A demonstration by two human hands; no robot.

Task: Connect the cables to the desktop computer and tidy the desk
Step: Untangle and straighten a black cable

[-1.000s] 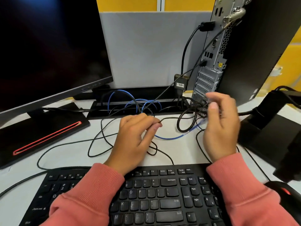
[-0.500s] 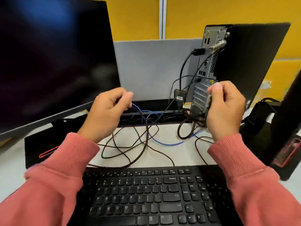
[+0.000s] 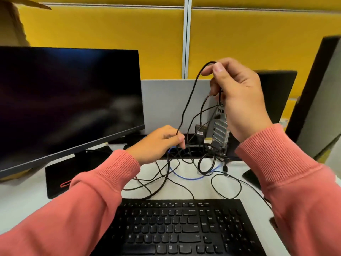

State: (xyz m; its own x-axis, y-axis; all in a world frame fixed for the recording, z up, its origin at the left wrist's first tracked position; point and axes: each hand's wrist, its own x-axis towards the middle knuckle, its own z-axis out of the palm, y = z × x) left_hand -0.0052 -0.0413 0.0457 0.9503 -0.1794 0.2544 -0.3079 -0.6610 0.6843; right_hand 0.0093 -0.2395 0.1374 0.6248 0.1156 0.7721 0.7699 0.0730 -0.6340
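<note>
Right hand (image 3: pixel 238 100): raised, pinching black cable (image 3: pixel 188 100). Left hand (image 3: pixel 158 143): lower, gripping same cable, beyond keyboard (image 3: pixel 184 226).

On the black keyboard (image 3: pixel 177 228) we can make out single key letters such as H, J, K, L, N and M; its smaller legends, and a small white tag (image 3: pixel 200 133) on a plug, are too blurred for us.

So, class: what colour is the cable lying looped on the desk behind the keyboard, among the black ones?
Blue cable, clearest in the head view.
</note>
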